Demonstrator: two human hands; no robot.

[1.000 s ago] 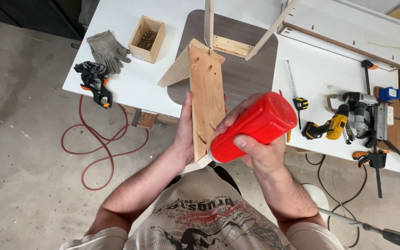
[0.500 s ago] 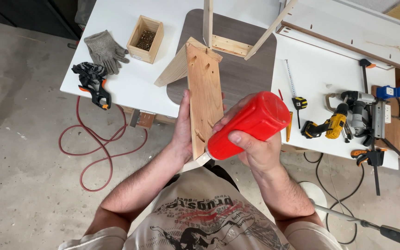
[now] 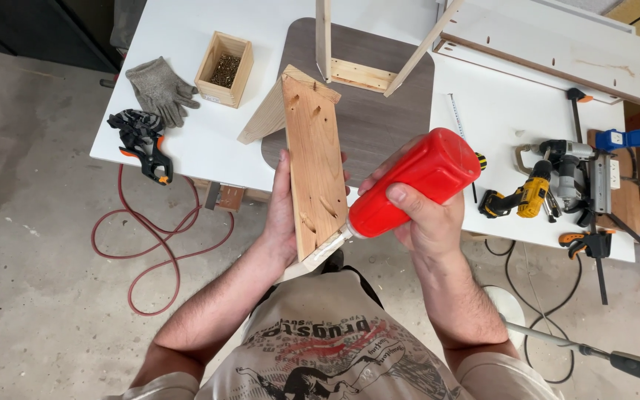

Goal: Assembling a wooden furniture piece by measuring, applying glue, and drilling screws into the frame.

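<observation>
The left hand [image 3: 284, 215] is mostly hidden behind the wooden board [image 3: 314, 174]; only the thumb side and some fingertips at the board's far edge show. The tip of the red glue bottle [image 3: 412, 183] is hard to make out where it meets the board's near end, and whether glue is coming out cannot be told. The board's far end overlaps a second, paler piece of wood [image 3: 264, 118] whose join with it is unclear. To the right of the right hand [image 3: 424, 218] the power tools [image 3: 557, 181] lie in a tangle that is hard to separate, and a clamp [image 3: 594, 244] is partly cut off by the bench [image 3: 187, 141] edge.

Beyond the left hand, on the white bench, stands a small open wooden box [image 3: 224, 68] with what looks like a heap of screws inside. Left of it lie grey gloves [image 3: 158, 89] and a black and orange clamp [image 3: 142, 144].

The left hand is curled around the board from behind, gripping it by its long edges and holding it tilted up above the bench edge. The right hand is closed firmly around the glue bottle, fingers wrapped over its body, the nozzle pointing down and left onto the near end of the board. A red cable [image 3: 157, 252] loops on the floor below the left forearm
</observation>
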